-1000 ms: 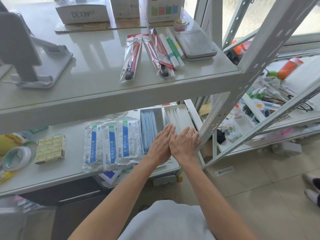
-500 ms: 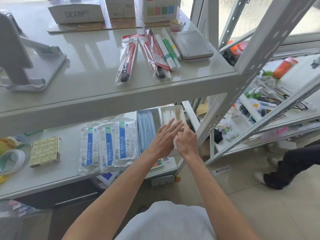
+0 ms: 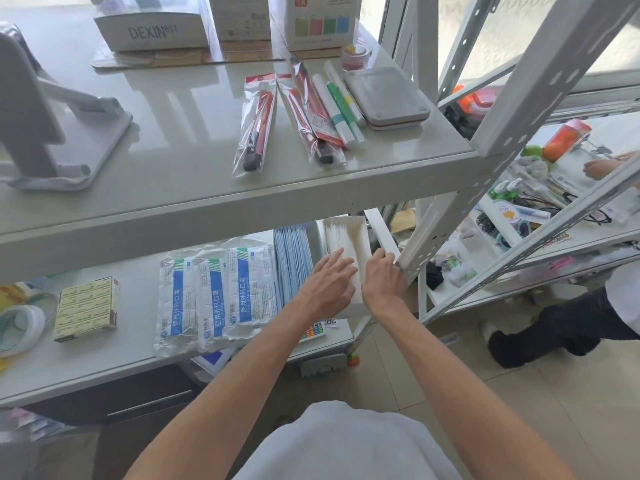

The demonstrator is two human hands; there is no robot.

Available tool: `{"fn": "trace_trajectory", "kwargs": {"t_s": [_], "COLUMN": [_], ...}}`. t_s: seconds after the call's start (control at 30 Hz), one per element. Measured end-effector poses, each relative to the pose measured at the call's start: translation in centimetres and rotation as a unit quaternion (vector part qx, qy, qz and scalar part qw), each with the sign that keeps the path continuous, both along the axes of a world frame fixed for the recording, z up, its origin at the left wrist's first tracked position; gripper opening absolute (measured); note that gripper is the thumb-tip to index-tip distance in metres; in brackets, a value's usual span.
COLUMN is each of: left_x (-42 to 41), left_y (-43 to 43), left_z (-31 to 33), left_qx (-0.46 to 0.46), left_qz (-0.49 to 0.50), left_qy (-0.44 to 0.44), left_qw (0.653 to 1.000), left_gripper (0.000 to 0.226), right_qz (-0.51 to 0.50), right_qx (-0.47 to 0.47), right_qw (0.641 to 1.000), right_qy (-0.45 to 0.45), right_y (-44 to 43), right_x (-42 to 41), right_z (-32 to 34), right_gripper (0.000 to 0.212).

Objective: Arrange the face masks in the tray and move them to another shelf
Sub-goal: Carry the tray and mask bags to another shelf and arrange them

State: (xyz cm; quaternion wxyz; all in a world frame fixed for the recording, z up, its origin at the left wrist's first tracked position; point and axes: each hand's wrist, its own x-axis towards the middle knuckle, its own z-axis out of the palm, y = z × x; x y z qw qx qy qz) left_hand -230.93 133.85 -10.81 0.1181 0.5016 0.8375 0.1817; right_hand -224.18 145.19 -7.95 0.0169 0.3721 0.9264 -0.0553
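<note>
While the left hand [image 3: 327, 284] lies flat on the white face masks [image 3: 341, 237], fingers straight and slightly fanned, the right hand [image 3: 381, 273] curls its fingers over the tray [image 3: 363, 237] wall. Tray and masks sit just right of frame centre on the lower shelf [image 3: 104, 355], beside upright blue masks [image 3: 294, 251].

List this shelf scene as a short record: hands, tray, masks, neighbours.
left hand: fingers straight, lying flat on the white masks
right hand: fingers curled at the right wall of the white tray, apparently gripping it
tray position: right end of the lower shelf, beside the post
blue masks: stacked on edge, left of the tray
packaged masks: three sealed packs, lying flat further left
</note>
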Motion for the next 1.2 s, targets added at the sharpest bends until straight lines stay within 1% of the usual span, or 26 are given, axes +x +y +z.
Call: {"fn": "trace_trajectory", "kwargs": {"t_s": [0.1,0.2,0.27,0.33,0.43,0.47,0.53,0.57,0.63,0.67,0.73,0.8,0.83,0.87,0.9,0.97,1.0,1.03,1.07,1.13,1.2], "left_x": [0.4,0.4,0.3,0.3,0.1,0.0,-0.1,-0.1,0.1,0.2,0.7,1.1,1.2,1.2,1.3,1.3,1.4,1.4,1.4,1.4,1.1], "left_y": [0.0,0.1,0.1,0.1,0.1,0.1,0.1,0.0,-0.2,-0.4,-0.8,-0.9,-0.8,-0.6,-0.5,-0.4,-0.4,-0.6,-0.7,-1.1,-1.3], "left_z": [0.0,-0.1,0.0,0.0,-0.1,-0.1,-0.1,0.0,0.1,0.2,0.1,-0.3,-0.5,-0.6,-0.6,-0.4,-0.4,-0.5,-0.4,-0.4,-0.4], "left_qx": [-0.016,-0.032,-0.039,-0.037,-0.022,-0.010,0.015,0.026,0.036,0.035,0.023,0.008,0.009,0.017,0.027,0.039,0.044,0.049,0.053,0.047,0.023], "left_qz": [-0.005,0.007,0.015,0.013,0.016,0.021,0.036,0.047,0.081,0.100,0.132,0.148,0.151,0.154,0.157,0.162,0.169,0.178,0.182,0.173,0.149], "left_qy": [-0.011,-0.019,-0.030,-0.033,-0.043,-0.043,-0.040,-0.037,-0.025,-0.016,-0.005,-0.007,-0.015,-0.026,-0.043,-0.080,-0.097,-0.110,-0.118,-0.120,-0.094], "left_qw": [1.000,0.999,0.999,0.999,0.999,0.999,0.998,0.998,0.996,0.994,0.991,0.989,0.988,0.988,0.986,0.983,0.980,0.977,0.975,0.976,0.984], "left_gripper": [0.048,0.056,0.060,0.061,0.059,0.058,0.056,0.055,0.054,0.056,0.061,0.064,0.064,0.064,0.064,0.066,0.066,0.066,0.065,0.064,0.064], "right_qz": [0.036,0.064,0.069,0.066,0.091,0.108,0.123,0.108,0.033,-0.008,-0.067,-0.118,-0.137,-0.140,-0.138,-0.150,-0.141,-0.135,-0.132,-0.120,-0.087], "right_qx": [0.032,0.048,0.049,0.057,0.047,0.025,-0.058,-0.110,-0.226,-0.285,-0.395,-0.502,-0.537,-0.564,-0.592,-0.652,-0.674,-0.687,-0.685,-0.658,-0.642], "right_qw": [0.998,0.995,0.996,0.996,0.991,0.989,0.986,0.984,0.970,0.955,0.913,0.851,0.825,0.804,0.783,0.731,0.712,0.699,0.701,0.732,0.748], "right_qy": [-0.039,-0.055,-0.026,0.025,0.090,0.097,0.095,0.094,0.087,0.078,0.074,0.102,0.115,0.127,0.131,0.135,0.140,0.147,0.147,0.130,0.144], "right_y": [0.4,0.7,0.8,0.8,0.6,0.5,0.5,0.5,0.8,1.2,1.9,2.7,3.5,4.0,4.2,3.0,2.7,2.6,2.6,2.1,2.2], "right_x": [-0.4,-0.5,-0.6,-0.5,0.0,0.2,0.1,-0.1,-0.8,-1.2,-2.0,-2.9,-3.4,-3.6,-3.6,-3.2,-3.2,-3.2,-3.3,-3.3,-3.8], "right_z": [0.5,1.1,1.1,0.9,0.4,0.1,-0.4,-0.4,-0.2,-0.1,-0.4,-1.6,-3.0,-4.1,-4.3,-1.8,-1.4,-1.5,-1.7,-1.7,-3.0], "right_gripper": [0.016,0.010,0.012,0.013,0.007,0.007,0.011,0.012,0.020,0.029,0.051,0.084,0.098,0.105,0.105,0.085,0.078,0.076,0.077,0.076,0.063]}}
